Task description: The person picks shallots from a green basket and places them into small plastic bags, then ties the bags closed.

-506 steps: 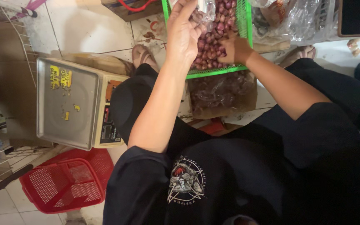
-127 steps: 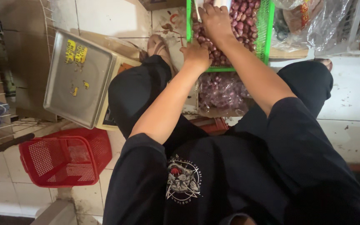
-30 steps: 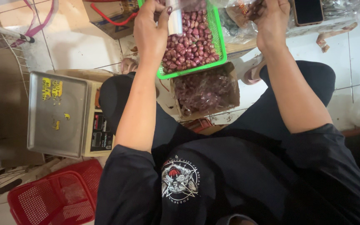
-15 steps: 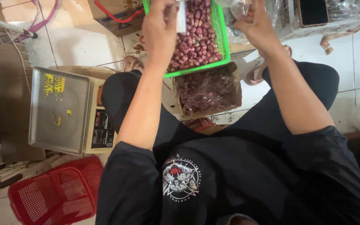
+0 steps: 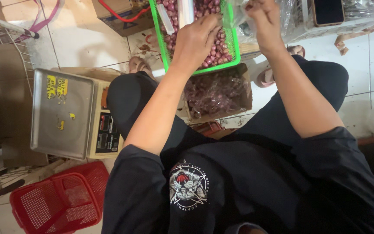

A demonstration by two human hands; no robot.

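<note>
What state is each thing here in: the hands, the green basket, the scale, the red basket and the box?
Left hand: fingers curled, reaching into the shallots.
Right hand: pinching a clear plastic bag.
Green basket: filled with red shallots.
Scale: pan bare.
Red basket: lying tipped on the floor.
Cardboard box: open, holding shallot skins.

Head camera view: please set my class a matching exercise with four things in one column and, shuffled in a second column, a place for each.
Things:
1. green plastic basket of small red shallots
2. steel-topped weighing scale
3. red plastic mesh basket
4. dark smartphone

Places:
A. bottom left corner, on the tiled floor
B. top right, lying on clear plastic bags
C. left of the person's knee, platform facing up
D. top centre, under the left hand

Pairs: 1-D, 2-C, 3-A, 4-B
</note>
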